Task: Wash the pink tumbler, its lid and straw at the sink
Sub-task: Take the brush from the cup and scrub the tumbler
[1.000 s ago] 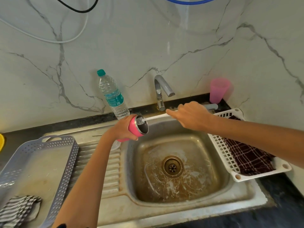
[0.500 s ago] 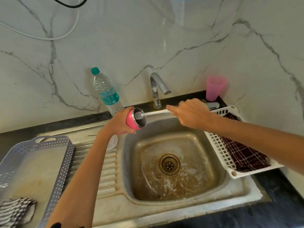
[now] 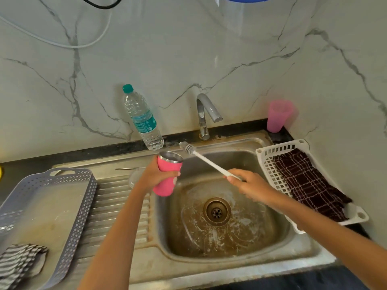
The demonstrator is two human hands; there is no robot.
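**A:** Entry one, the hands?

**B:** The left hand [image 3: 156, 176] is wrapping its fingers and thumb round the pink tumbler [image 3: 167, 178]. It is holding the tumbler mouth-up and slightly tilted above the left rim of the sink [image 3: 230, 275]. The right hand [image 3: 249, 183] is curling its fingers round the handle end of a white bottle brush [image 3: 206, 160]. The bristle head is sitting outside the tumbler, just behind its steel rim. I cannot tell whether the shaft is touching that rim.

**A:** Lid and straw?

**B:** A clear round piece, seemingly the lid [image 3: 134, 177], is lying on the drainboard [image 3: 117, 210], partly hidden by the left wrist. A thin metal straw [image 3: 125, 169] is lying just behind it.

**A:** Edges and room?

**B:** The basin is lying open beneath both hands, with the drain [image 3: 216, 211] at its middle. The tap [image 3: 204, 114] is standing at the back rim, behind the brush. A white basket [image 3: 270, 164] is overhanging the right rim, just beside the right hand, and is carrying a dark checked cloth [image 3: 307, 181]. A grey tray [image 3: 79, 206] is sitting to the left, well apart from the tumbler, with a striped cloth [image 3: 18, 262] at its near end. A pink cup [image 3: 278, 116] is standing on the surface in the back right corner.

**A:** Writing?

**B:** A water bottle [image 3: 142, 120] is standing behind the tumbler and is showing a teal label, its print too small to read. A white mark on the tumbler is showing beside the fingers and is unreadable.
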